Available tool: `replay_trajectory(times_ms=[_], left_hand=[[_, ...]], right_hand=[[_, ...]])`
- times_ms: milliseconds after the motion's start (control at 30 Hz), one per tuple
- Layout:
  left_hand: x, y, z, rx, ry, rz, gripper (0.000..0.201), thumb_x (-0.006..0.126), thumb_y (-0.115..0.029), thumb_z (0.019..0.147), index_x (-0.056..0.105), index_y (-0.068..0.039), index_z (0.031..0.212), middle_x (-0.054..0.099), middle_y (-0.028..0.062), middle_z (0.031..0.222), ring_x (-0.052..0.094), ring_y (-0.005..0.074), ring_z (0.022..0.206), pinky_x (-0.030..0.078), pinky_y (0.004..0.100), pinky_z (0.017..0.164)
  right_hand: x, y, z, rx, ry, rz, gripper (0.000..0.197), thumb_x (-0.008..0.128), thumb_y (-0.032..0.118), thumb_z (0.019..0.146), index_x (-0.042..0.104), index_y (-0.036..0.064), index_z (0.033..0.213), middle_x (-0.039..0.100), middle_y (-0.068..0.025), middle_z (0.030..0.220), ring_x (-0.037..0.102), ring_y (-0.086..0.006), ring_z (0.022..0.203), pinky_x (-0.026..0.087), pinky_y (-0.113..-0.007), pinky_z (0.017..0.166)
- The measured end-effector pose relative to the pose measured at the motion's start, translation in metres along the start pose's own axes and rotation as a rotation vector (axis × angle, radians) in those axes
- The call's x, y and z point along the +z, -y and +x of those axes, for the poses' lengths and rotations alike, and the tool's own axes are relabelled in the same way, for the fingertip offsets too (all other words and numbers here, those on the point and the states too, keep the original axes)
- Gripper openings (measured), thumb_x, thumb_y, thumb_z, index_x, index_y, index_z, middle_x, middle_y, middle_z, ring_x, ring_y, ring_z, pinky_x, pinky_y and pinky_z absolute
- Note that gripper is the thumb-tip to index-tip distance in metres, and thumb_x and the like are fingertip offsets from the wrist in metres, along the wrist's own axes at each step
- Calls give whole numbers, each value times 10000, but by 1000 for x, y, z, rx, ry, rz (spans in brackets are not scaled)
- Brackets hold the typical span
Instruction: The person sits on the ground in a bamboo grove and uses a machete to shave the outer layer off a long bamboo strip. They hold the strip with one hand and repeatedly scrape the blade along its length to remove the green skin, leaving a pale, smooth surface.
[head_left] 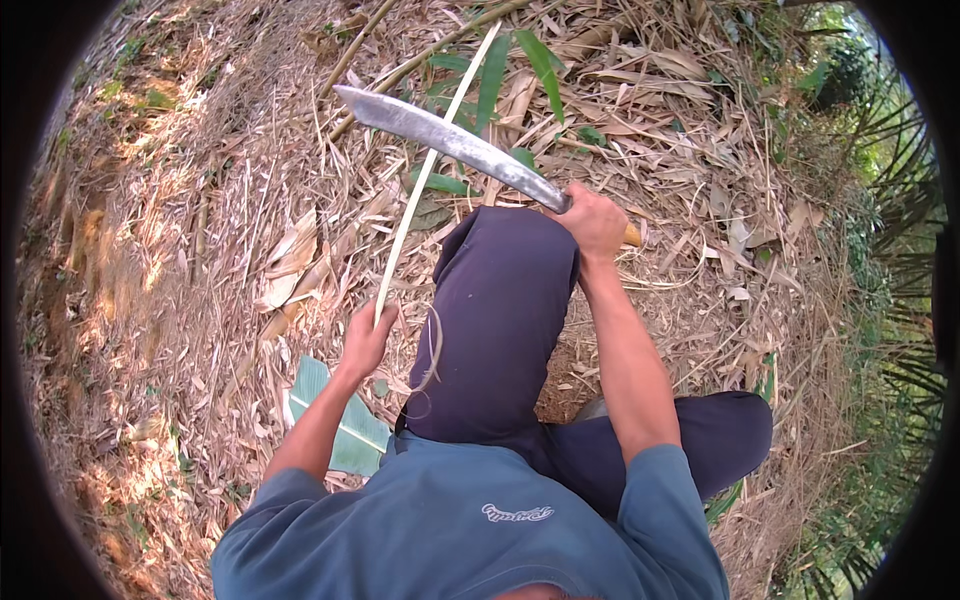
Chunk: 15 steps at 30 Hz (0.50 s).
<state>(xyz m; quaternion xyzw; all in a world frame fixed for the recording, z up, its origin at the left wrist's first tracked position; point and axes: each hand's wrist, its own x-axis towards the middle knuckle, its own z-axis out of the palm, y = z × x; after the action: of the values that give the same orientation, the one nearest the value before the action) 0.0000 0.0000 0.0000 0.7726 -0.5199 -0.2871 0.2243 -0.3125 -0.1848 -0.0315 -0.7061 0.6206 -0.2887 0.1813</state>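
My right hand (594, 224) is wrapped round the wooden handle of a machete (450, 138), just beyond my raised knee. Its long, grey, slightly curved blade points up and to the left. In my left hand (368, 338), closed beside my thigh, is the lower end of a thin, pale strip (408, 222) that looks like split bamboo. The strip slants away from me to the upper right and passes under the blade; whether the two touch I cannot tell. A thin curled shaving (434, 350) lies against my trouser leg.
Dry fallen leaves (660, 130) cover the ground around me. Thin poles or branches (400, 72) and green leaves (541, 72) lie ahead. A broad green leaf (350, 432) is beside my left forearm. Green plants (890, 290) stand at the right edge.
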Motion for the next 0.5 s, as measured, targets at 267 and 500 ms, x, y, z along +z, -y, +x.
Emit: replay_trajectory(times_ms=[267,500], left_hand=[[46,-146,113,99,276,-204,323,530,-343,1040,582,-47,922,511,0,709,479,108,638,413,299,585],[52,-146,93,365,187,-21,402,486,-304,1050,588,37,1235,667,255,1158,634,389,1090,458,440,982]], right_hand=[[0,-13,-9,-150,-180,-112,606,637,712,763,651,110,697,660,-91,599,662,-271,528,523,-400,569],[2,-7,-5,-232,-247,-45,603,655,692,727,611,94,659,653,-111,616,661,-310,566,524,-415,591]])
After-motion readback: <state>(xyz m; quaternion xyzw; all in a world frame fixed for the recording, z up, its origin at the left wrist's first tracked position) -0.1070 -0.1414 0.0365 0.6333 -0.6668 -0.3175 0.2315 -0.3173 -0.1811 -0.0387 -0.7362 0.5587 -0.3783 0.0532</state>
